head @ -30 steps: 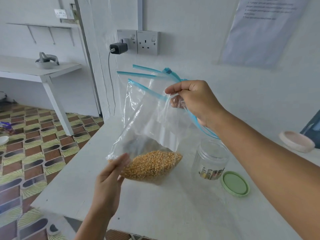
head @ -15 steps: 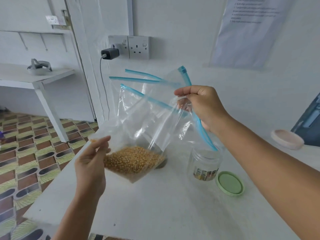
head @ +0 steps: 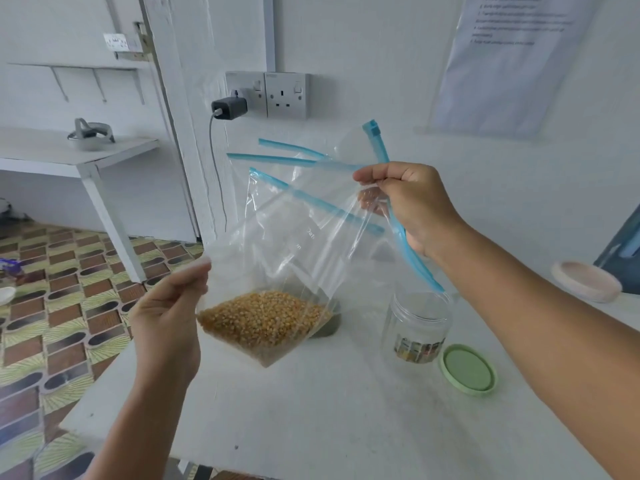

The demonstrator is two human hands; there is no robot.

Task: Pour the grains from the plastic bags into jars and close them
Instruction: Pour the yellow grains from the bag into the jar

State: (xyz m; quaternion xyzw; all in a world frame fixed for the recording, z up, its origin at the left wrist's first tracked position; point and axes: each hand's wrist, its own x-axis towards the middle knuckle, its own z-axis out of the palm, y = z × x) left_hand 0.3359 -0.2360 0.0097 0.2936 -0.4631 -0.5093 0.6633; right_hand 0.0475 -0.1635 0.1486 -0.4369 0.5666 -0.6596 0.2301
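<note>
Bags (head: 304,216) of clear plastic hang above the white table (head: 311,410), one with yellow grains (head: 261,315) in its bottom corner. Her right hand (head: 412,206) pinches their blue tops together; her left hand (head: 169,313) pinches the full one's side. I think separating comes first, then pouring into the open jar (head: 417,327) beside its green lid (head: 467,369).

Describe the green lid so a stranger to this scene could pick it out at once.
Start at the white table in front of the person and look under the right forearm. There a clear jar stands open, and the green lid lies flat just to its right, nearer the camera. It is the only green thing on the table; the other round piece, a pink dish, sits farther back.
</note>
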